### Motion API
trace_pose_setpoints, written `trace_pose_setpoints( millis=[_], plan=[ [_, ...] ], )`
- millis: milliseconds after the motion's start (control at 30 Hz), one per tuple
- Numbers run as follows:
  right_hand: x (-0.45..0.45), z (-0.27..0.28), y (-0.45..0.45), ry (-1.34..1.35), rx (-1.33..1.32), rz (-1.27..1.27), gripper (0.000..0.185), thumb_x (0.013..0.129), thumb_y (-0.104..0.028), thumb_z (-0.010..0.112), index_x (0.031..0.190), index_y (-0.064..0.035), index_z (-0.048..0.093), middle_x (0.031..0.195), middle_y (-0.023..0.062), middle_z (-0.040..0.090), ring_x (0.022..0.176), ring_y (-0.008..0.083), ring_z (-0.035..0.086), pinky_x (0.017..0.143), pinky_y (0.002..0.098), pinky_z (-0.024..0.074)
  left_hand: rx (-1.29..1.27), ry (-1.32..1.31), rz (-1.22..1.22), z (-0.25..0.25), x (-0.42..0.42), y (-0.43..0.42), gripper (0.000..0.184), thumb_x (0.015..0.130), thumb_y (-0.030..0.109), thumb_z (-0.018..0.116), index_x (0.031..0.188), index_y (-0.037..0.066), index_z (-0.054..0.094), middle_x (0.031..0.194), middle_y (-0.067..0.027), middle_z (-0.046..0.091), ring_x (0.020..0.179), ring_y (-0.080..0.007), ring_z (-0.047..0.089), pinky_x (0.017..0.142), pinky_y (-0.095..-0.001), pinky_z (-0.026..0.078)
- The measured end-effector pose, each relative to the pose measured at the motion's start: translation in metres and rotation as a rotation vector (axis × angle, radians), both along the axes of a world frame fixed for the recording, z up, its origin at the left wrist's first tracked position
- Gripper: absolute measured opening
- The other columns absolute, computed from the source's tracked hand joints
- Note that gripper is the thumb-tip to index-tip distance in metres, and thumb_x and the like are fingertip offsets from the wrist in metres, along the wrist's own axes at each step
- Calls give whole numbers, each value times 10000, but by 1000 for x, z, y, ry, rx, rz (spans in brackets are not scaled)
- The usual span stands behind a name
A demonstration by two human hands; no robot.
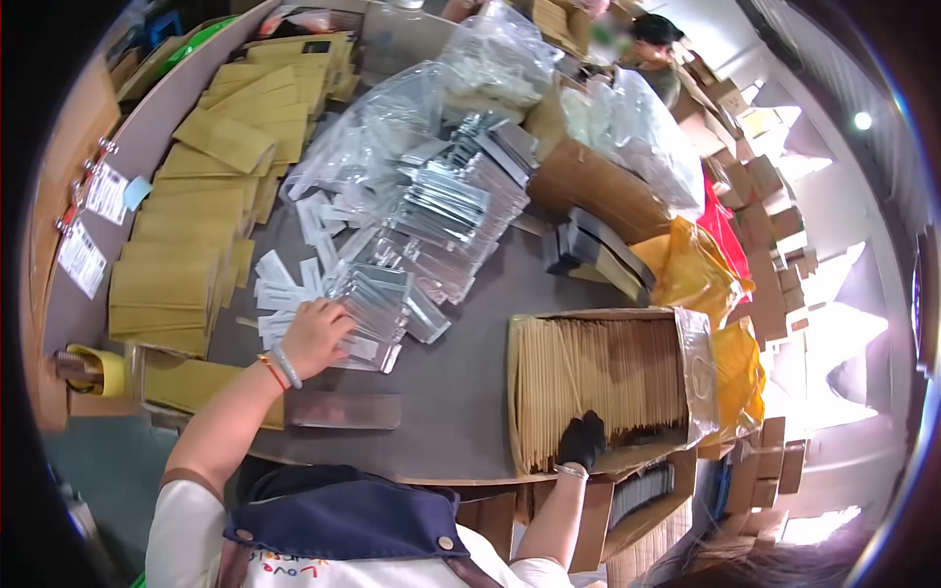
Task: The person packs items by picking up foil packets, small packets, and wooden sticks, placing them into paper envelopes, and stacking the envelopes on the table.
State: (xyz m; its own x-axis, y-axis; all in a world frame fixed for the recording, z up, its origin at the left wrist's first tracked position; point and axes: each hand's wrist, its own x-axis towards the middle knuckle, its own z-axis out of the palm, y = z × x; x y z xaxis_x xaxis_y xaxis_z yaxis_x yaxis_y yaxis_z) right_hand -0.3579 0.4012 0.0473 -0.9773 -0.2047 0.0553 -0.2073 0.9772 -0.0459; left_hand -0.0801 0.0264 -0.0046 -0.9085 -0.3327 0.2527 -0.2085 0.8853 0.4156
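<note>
Your left hand [316, 338] on the clear packets [377, 306]; your right hand [583, 441] at the boxed envelopes [559, 377].

Your left hand lies palm down over the near edge of the packet pile on the grey table [456, 397], its fingers bent and slightly apart; whether they pinch a packet, you cannot tell from here; your right, black-gloved, touches the near side of the upright, tightly packed envelopes inside the open cardboard box [513, 402], and its grip is unclear; white slips [277, 297] fan out just beside your left hand; a clear plastic bag [377, 122] lies beyond the pile, tan mailers [172, 279] overlap in stacks to its left, and yellow plastic [737, 377] sits beside the box's right side.
</note>
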Motion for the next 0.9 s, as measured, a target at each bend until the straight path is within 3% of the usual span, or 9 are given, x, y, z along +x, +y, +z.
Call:
trace_pose_setpoints(
  millis=[133,267,333,367,433,533,633,767,900],
  plan=[
    [-8,-22,18,182,-143,-59,172,897,-163,531,924,-1,582,886,218,608,836,413,583,745,462,461,55,-71,8,10,-8,-1,363,603,171,821,868,117,579,981,-36,579,978,-266,530,890,-416,382],
    [13,19,2,129,-371,-85,115,871,-105,500,879,4,534,912,198,601,820,357,596,737,461,459,48,-2,-20,3,-4,4,320,625,155,809,840,98,579,827,-53,597,836,-266,582,816,-407,420],
    [24,17,-15,56,-701,161,142,935,-119,507,902,11,553,828,206,559,773,389,554,693,426,442,299,41,8,18,7,10,282,640,138,800,804,82,577,694,-75,582,691,-280,593,699,-399,444],
    [35,17,-27,11,-713,185,142,935,-119,507,902,11,553,828,206,559,773,389,554,693,426,442,290,13,51,31,18,17,282,640,138,800,804,82,577,694,-75,582,691,-280,593,699,-399,444],
    [54,17,-49,20,-398,418,156,948,-134,502,904,1,566,828,190,568,770,374,560,685,411,445,680,-184,22,59,35,32,272,644,177,805,792,80,599,695,-68,598,725,-272,604,678,-409,456],
    [93,6,-101,-155,-493,840,184,875,-96,596,1043,-62,662,798,158,586,756,341,584,682,410,457,216,-268,22,30,63,57,396,609,244,837,916,92,639,962,-56,626,992,-291,562,901,-442,420],
    [115,-12,-120,-361,-349,1015,246,852,-155,622,1093,-140,669,805,139,590,779,339,585,688,436,462,300,30,174,33,97,52,569,566,274,857,1059,84,645,1084,-94,580,1027,-321,532,931,-430,407],
    [134,-36,-130,-383,-95,1141,264,827,-216,651,1090,-210,673,796,122,586,800,332,588,700,449,469,87,-150,172,38,136,50,723,526,320,861,1158,65,619,1169,-98,550,1098,-336,473,963,-461,388],
    [159,-52,-164,-492,-494,1194,201,819,-150,650,1016,-137,689,931,115,656,862,325,610,758,430,489,112,-117,121,36,109,62,767,517,337,857,1180,50,600,1179,-104,549,1115,-342,468,991,-475,363]
  ],
)
